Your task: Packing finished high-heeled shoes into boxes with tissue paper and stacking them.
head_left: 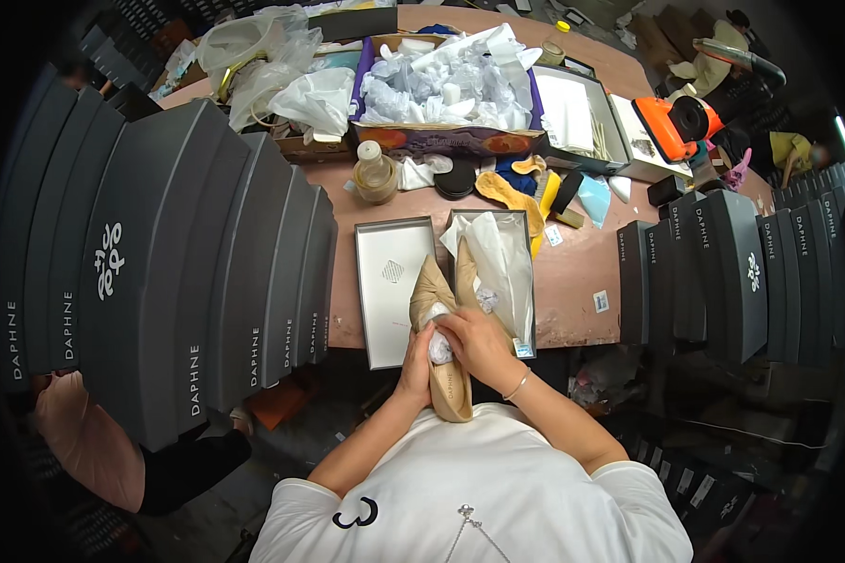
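Note:
A beige pointed shoe [429, 286] is held over the near edge of the table, toe pointing away from me and heel toward my body. My left hand [416, 368] is closed round its left side. White crumpled stuffing [439, 348] sits in the shoe's opening, and the bent fingers of my right hand [479, 345] pinch at it. Just beyond lies an open shoebox [530, 281] with a second beige shoe [467, 267] and white tissue paper [491, 251] inside. The grey-rimmed box lid [371, 310] lies beside it, white inside up.
Dark shoeboxes stand in rows at left [174, 272] and right [728, 272]. A purple carton [451, 140] of crumpled paper fills the back. A pump bottle [376, 176], yellow cloth [510, 195] and orange tool [667, 127] are on the table [577, 296]. Other people are at the edges.

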Available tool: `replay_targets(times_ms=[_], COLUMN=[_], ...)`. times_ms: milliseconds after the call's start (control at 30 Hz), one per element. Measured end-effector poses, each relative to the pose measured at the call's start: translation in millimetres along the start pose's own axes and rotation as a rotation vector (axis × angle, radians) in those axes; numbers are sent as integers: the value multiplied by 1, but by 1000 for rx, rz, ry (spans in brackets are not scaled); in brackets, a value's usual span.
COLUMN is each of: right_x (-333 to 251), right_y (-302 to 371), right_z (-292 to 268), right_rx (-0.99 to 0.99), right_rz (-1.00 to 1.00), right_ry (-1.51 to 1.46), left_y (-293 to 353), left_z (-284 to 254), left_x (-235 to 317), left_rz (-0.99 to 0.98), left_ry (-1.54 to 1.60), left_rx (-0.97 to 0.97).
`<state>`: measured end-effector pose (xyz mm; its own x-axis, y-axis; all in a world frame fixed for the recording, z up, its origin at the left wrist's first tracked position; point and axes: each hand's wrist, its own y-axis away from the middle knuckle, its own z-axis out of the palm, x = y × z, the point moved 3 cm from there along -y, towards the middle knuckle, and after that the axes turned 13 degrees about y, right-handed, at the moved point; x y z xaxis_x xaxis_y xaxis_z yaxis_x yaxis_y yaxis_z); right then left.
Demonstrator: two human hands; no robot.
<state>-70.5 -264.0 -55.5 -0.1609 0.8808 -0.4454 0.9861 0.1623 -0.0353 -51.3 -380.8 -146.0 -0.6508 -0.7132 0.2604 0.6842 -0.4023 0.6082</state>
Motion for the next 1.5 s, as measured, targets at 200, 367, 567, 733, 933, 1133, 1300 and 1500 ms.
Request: replay_targets(times_ms=[200,367,567,733,933,1133,1300,1500], right_x=[-5,2,13,30,38,36,44,100], right_y=[12,4,-6,-17,-28,-34,0,48], right_z=[-18,-7,-14,-6,-7,9,1,60], right_rx=[-33,69,77,-5,-47,-108,306,-76], right_rz=[-128,62,-12,137,13,261,33,309], right_ry=[-127,-11,-335,-401,-342,-347,-296,-136], left_y=[7,11,17,15,17,4,-35,-30], left_z=[5,18,32,33,26,28,10,27], left_x=[8,11,11,6,8,16,82,57], left_rz=[-5,87,37,-49,-261,-254,382,67], left_ry=[-47,-107,-162,-243,-163,-92,-572,-717], left_rx=[-83,-87,-144,-189,-126,-82,117,-72])
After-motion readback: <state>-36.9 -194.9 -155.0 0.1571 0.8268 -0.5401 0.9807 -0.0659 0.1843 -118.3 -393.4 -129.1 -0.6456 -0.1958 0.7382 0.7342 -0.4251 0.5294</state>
